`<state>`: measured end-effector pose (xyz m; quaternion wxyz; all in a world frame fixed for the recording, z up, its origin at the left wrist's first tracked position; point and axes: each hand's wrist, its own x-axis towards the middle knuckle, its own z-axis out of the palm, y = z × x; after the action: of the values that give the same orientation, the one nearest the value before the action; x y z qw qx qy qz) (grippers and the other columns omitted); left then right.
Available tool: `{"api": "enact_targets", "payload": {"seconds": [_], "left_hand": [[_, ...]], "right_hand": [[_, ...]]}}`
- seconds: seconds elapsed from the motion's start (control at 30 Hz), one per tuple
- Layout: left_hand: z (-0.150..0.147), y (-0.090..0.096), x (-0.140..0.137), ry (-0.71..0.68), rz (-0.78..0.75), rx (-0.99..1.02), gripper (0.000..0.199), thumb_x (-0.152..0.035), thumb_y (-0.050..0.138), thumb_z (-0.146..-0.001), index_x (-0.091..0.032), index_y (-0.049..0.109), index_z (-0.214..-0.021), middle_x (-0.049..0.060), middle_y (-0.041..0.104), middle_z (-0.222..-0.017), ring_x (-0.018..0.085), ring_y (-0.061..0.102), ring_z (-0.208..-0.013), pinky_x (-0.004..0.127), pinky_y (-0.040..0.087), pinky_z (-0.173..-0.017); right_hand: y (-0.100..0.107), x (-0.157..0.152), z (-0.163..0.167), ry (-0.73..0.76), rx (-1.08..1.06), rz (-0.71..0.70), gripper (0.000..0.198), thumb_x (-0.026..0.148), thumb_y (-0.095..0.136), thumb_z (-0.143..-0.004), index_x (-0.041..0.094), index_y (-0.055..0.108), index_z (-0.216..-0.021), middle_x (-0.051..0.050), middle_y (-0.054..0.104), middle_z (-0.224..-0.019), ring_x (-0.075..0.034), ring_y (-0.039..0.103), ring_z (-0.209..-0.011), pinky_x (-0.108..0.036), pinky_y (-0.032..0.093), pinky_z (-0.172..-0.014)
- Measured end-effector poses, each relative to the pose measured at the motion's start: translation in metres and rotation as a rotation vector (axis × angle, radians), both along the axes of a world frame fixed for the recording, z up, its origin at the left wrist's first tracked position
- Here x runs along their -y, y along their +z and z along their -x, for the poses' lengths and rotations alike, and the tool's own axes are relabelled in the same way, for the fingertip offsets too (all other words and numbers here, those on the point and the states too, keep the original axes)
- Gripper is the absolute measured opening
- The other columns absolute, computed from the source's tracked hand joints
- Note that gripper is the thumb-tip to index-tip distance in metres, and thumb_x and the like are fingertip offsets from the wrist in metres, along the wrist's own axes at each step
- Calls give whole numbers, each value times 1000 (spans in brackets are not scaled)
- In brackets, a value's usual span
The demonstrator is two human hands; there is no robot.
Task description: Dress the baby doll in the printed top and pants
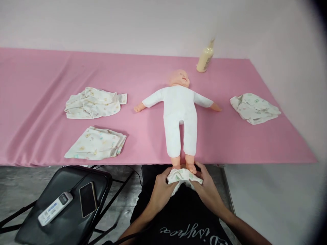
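A baby doll (pixel 180 112) in a white body lies on its back, arms spread, its feet at the table's front edge. Just below those feet, a small white printed baby garment (pixel 182 175) is bunched between my hands. My left hand (pixel 162 190) grips its left side, thumb on the cloth. On the other side my right hand (pixel 207 189) pinches the fabric, its fingers beside the doll's foot. Some fingertips are hidden behind the cloth and feet. Which kind of garment it is, I cannot tell.
On the pink-covered table (pixel 143 143), a crumpled printed garment (pixel 93 103) and a folded printed cloth (pixel 95 144) lie left. Another printed cloth piece (pixel 255 109) lies right; a pump bottle (pixel 205 58) stands behind. A black chair (pixel 63 204) holds a phone (pixel 88 200) and a power strip (pixel 55 208).
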<state>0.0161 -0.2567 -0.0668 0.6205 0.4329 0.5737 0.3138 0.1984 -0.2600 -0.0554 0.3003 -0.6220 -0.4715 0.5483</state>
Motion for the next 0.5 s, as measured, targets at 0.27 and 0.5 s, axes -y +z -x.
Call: {"api": "enact_targets", "payload": {"seconds": [0.27,0.5], "left_hand": [[21,21,0,-340,-20,-261,29,-42,57,-90,-19,67,-102,0,71,-89,16,61,-77,24,39,-67],[64,68,0,-722,-49,-376,26,-38,71,-80,-26,65,-103,-4,67,-96,16,58,-90,21,38,-74]], "right_hand": [[1,14,0,55,40,-3,75,38,60,-91,22,20,-152,-6,71,-100,-24,69,-95,-46,50,-94],[42,24,-45,485,95,-12,76,30,66,-85,30,32,-153,-4,67,-97,-21,63,-87,-38,51,-85]]}}
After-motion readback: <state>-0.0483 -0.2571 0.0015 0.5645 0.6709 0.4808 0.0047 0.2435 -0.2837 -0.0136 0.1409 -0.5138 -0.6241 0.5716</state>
